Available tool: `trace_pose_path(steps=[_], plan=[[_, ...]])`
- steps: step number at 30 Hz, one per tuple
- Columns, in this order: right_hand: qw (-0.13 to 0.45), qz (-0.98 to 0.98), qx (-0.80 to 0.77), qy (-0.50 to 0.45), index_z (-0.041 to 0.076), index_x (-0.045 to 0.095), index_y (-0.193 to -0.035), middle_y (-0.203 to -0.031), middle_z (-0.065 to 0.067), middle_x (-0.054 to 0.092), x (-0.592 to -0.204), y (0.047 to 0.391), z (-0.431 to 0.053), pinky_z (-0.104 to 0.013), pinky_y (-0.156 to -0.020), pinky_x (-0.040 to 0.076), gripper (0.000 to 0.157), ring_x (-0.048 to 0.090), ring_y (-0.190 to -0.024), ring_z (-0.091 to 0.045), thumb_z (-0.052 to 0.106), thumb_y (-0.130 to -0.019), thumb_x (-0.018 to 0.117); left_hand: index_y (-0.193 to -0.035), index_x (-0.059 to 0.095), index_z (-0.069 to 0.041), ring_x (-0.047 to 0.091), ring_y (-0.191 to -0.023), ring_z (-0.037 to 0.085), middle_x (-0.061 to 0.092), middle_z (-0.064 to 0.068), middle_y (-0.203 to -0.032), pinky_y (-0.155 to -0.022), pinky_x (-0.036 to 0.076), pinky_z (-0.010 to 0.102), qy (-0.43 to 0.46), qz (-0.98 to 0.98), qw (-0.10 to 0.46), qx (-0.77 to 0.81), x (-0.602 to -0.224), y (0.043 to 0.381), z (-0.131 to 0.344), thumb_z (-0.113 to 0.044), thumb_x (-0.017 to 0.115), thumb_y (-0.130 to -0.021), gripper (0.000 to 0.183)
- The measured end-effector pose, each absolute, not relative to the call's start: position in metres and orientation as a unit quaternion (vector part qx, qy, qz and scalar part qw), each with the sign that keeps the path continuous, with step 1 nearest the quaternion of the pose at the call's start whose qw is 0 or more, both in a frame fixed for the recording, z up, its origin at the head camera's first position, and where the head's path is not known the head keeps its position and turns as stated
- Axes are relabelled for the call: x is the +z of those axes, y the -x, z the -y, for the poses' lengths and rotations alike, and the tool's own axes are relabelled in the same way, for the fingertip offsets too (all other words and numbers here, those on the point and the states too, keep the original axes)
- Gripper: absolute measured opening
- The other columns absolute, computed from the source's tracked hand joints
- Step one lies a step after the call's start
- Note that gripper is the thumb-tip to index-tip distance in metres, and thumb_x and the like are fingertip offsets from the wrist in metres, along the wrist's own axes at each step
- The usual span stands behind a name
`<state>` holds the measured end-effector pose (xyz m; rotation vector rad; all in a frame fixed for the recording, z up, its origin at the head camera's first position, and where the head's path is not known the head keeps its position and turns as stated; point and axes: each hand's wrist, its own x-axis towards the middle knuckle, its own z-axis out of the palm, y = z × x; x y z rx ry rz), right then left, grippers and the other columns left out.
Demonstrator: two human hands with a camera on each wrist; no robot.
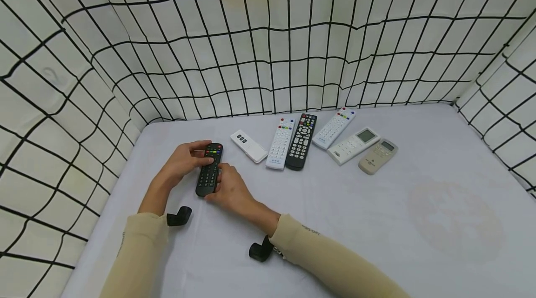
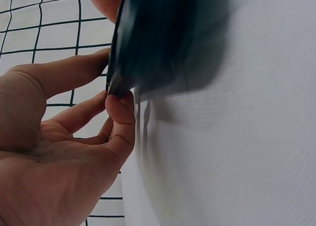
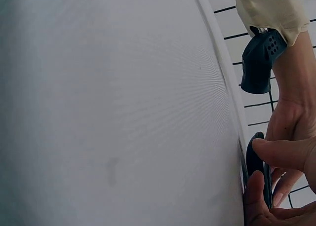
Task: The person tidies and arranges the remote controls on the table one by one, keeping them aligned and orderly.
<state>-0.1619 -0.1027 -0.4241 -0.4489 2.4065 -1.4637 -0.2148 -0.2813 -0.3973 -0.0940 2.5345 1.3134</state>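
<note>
A black remote control [image 1: 208, 178] with coloured buttons at its far end lies between both hands in the head view, tilted slightly to the right. My left hand [image 1: 183, 164] grips its far half, thumb across the button face and fingers at the far left edge. From the right, my right hand [image 1: 234, 190] holds the near half, with its thumb at the near end and fingers along the side. In the left wrist view the remote [image 2: 153, 38] is blurred, close over the white cloth. The right wrist view catches the remote's end [image 3: 253, 159] between thumb and finger.
To the right lie a small white remote [image 1: 249, 146], a white remote [image 1: 279, 145], a black remote [image 1: 300, 144], another white remote [image 1: 333, 129], a white remote with a screen [image 1: 353, 146] and a beige remote [image 1: 378, 156]. Black netting [image 1: 289, 30] surrounds the white-covered table [image 1: 343, 209].
</note>
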Motion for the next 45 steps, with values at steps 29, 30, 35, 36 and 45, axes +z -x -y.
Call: trace_pose_path(steps=[29,30,35,36,45], plan=[[0.144,-0.863,-0.461,0.149,0.001,0.047,-0.149,-0.110,-0.006,0.065,-0.425,0.165,0.104,-0.018,-0.072,0.046,0.085,0.055,-0.076,-0.004,0.022,-0.080,0.091,-0.163,0.035,-0.012,0.043,-0.139,0.040,0.044,0.029,-0.154,-0.104,0.040,0.042,0.030,-0.887,0.151,0.435,-0.406,0.218,0.285,-0.020,0.068,-0.101,0.071],[0.145,-0.863,-0.461,0.148,0.001,0.047,-0.149,-0.110,-0.005,0.065,-0.425,0.164,0.104,-0.018,-0.072,0.046,0.085,0.055,-0.076,-0.004,0.023,-0.080,0.091,-0.163,0.034,-0.012,0.042,-0.139,0.040,0.044,0.030,-0.154,-0.106,0.039,0.043,0.029,-0.887,0.152,0.434,-0.407,0.217,0.285,-0.020,0.068,-0.101,0.071],[0.156,-0.859,-0.465,0.145,0.002,0.046,-0.150,-0.111,-0.004,0.066,-0.428,0.163,0.104,-0.017,-0.070,0.046,0.085,0.056,-0.074,-0.003,0.023,-0.081,0.091,-0.163,0.034,-0.012,0.037,-0.145,0.043,0.042,0.029,-0.155,-0.115,0.034,0.052,0.027,-0.890,0.153,0.429,-0.410,0.215,0.285,-0.020,0.066,-0.102,0.070],[0.157,-0.858,-0.466,0.146,0.002,0.046,-0.151,-0.111,-0.004,0.066,-0.428,0.163,0.103,-0.017,-0.070,0.046,0.085,0.057,-0.074,-0.002,0.022,-0.081,0.091,-0.163,0.034,-0.012,0.036,-0.145,0.043,0.042,0.029,-0.155,-0.116,0.033,0.053,0.026,-0.891,0.152,0.428,-0.410,0.214,0.285,-0.020,0.066,-0.102,0.070],[0.156,-0.848,-0.481,0.160,0.002,0.044,-0.152,-0.113,-0.005,0.068,-0.428,0.166,0.100,-0.015,-0.071,0.049,0.085,0.061,-0.076,-0.001,0.019,-0.083,0.090,-0.164,0.033,-0.011,0.032,-0.147,0.044,0.040,0.030,-0.156,-0.119,0.029,0.056,0.018,-0.891,0.147,0.429,-0.409,0.215,0.285,-0.020,0.065,-0.102,0.070]])
